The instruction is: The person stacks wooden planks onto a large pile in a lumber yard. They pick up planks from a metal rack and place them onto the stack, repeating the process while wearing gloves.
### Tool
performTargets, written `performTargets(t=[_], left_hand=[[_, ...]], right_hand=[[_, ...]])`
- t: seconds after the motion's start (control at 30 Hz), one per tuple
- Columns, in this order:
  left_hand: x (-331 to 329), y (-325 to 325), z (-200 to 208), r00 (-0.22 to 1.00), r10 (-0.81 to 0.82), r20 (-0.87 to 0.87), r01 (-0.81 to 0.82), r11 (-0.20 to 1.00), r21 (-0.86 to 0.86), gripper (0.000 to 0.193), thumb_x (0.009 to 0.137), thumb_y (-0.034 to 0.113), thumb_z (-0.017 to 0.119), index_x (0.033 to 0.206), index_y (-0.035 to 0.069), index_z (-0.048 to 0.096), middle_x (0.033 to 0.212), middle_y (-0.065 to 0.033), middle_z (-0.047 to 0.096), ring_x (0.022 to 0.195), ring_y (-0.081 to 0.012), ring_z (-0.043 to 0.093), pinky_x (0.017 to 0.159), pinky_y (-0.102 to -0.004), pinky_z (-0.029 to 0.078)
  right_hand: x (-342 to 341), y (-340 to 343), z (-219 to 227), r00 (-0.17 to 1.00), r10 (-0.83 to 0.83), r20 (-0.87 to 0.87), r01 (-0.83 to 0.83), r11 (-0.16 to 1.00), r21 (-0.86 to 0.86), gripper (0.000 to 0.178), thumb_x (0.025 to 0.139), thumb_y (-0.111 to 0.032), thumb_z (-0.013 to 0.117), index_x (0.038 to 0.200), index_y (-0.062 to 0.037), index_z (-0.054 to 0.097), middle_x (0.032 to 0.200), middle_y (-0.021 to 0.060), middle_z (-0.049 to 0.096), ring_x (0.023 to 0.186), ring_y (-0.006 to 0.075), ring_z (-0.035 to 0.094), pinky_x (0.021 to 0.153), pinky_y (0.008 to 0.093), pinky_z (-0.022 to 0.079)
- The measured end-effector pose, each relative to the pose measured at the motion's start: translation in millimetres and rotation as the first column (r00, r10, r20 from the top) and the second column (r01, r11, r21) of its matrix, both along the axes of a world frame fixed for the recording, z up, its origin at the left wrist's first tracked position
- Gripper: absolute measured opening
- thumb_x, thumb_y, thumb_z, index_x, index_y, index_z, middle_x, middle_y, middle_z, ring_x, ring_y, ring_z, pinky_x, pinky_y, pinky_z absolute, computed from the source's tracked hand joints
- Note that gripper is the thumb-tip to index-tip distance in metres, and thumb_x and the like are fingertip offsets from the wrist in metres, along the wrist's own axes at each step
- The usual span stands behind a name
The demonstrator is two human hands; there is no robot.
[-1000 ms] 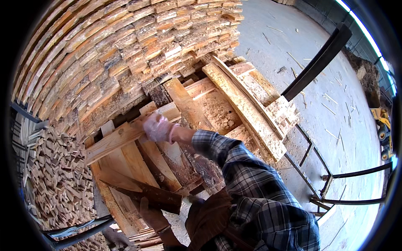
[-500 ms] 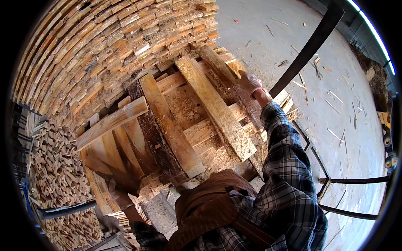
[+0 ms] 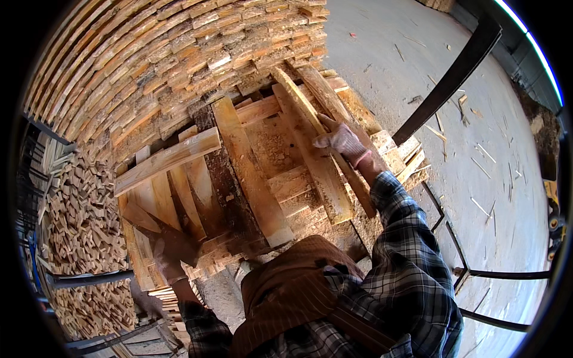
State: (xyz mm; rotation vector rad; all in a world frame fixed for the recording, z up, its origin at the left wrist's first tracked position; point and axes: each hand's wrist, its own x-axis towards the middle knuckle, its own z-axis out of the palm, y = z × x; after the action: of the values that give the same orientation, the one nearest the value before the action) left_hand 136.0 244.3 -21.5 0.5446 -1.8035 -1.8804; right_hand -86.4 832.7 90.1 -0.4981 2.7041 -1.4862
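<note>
My right hand (image 3: 342, 141), in a pale work glove, grips a long rough plank (image 3: 338, 130) that lies slanted across the right side of a heap of planks (image 3: 256, 173). My left hand (image 3: 168, 255), in a dark glove, rests low on the left edge of the heap, on short dark boards (image 3: 152, 224). A wide pale board (image 3: 246, 173) runs down the middle of the heap between my hands. Another pale board (image 3: 167, 160) lies crosswise at the left. My plaid sleeves and a brown apron fill the bottom of the view.
A tall wall of stacked cut wood (image 3: 149, 65) rises behind the heap. More stacked wood pieces (image 3: 77, 227) sit at the left behind metal bars. A dark metal frame (image 3: 453, 77) stands at the right on a concrete floor (image 3: 477, 149) strewn with splinters.
My right hand moved from the left crosswise board over to the right side and now holds a long slanted plank. My left hand has come into view low at the left.
</note>
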Motion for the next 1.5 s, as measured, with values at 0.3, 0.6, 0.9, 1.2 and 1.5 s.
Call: performTargets(t=[0.3, 0.6, 0.9, 1.2, 1.5], left_hand=[[-20, 64, 56, 0.979, 0.124, -0.163, -0.023, 0.859, 0.512, 0.036, 0.085, 0.003, 0.051, 0.12, 0.005, 0.057, 0.1, -0.0068, 0.062, 0.088, -0.0194, 0.06, 0.081, -0.0306, 0.05], [155, 71, 55, 0.849, 0.42, -0.319, -0.197, 0.813, 0.547, 0.039, 0.087, 0.005, 0.057, 0.126, 0.006, 0.051, 0.108, -0.0094, 0.062, 0.092, -0.0189, 0.062, 0.084, -0.0309, 0.053], [128, 72, 78, 0.865, 0.452, -0.221, -0.299, 0.815, 0.497, 0.05, 0.074, 0.005, 0.057, 0.123, 0.005, 0.05, 0.105, -0.0072, 0.059, 0.094, -0.0224, 0.059, 0.089, -0.0365, 0.051], [-50, 148, 114, 0.965, -0.234, -0.119, 0.179, 0.92, -0.35, 0.053, 0.092, 0.004, 0.06, 0.141, -0.001, 0.04, 0.133, -0.0127, 0.052, 0.116, -0.0202, 0.055, 0.095, -0.0297, 0.047], [-94, 161, 82, 0.895, 0.122, 0.429, 0.388, 0.261, -0.884, 0.062, 0.089, 0.052, 0.052, 0.137, 0.013, 0.046, 0.135, -0.0177, 0.05, 0.128, -0.0366, 0.044, 0.099, -0.0461, 0.044]], right_hand=[[33, -155, 53, 0.936, 0.35, -0.033, -0.349, 0.936, 0.041, 0.091, 0.059, -0.003, 0.082, 0.142, -0.0101, 0.044, 0.132, 0.0169, 0.051, 0.11, 0.0275, 0.058, 0.093, 0.031, 0.048], [128, -391, 26, 0.536, 0.837, -0.109, -0.601, 0.469, 0.648, 0.067, 0.071, -0.031, 0.077, 0.133, -0.0223, 0.054, 0.127, 0.0114, 0.046, 0.111, 0.0322, 0.05, 0.093, 0.0436, 0.044], [152, -386, 15, 0.615, 0.746, -0.257, -0.632, 0.661, 0.405, 0.074, 0.083, -0.049, 0.066, 0.142, -0.0117, 0.04, 0.134, 0.0164, 0.048, 0.123, 0.0375, 0.044, 0.095, 0.0512, 0.041], [79, -210, 46, 0.893, 0.347, 0.287, -0.113, 0.79, -0.603, 0.058, 0.088, -0.002, 0.059, 0.142, 0.0005, 0.038, 0.111, 0.0165, 0.066, 0.081, 0.0145, 0.064, 0.074, 0.0246, 0.054], [-26, -129, -84, 0.983, -0.182, 0.012, 0.174, 0.956, 0.237, 0.053, 0.083, -0.023, 0.064, 0.129, -0.0013, 0.052, 0.094, 0.0293, 0.063, 0.092, 0.0422, 0.062, 0.078, 0.0467, 0.049]])
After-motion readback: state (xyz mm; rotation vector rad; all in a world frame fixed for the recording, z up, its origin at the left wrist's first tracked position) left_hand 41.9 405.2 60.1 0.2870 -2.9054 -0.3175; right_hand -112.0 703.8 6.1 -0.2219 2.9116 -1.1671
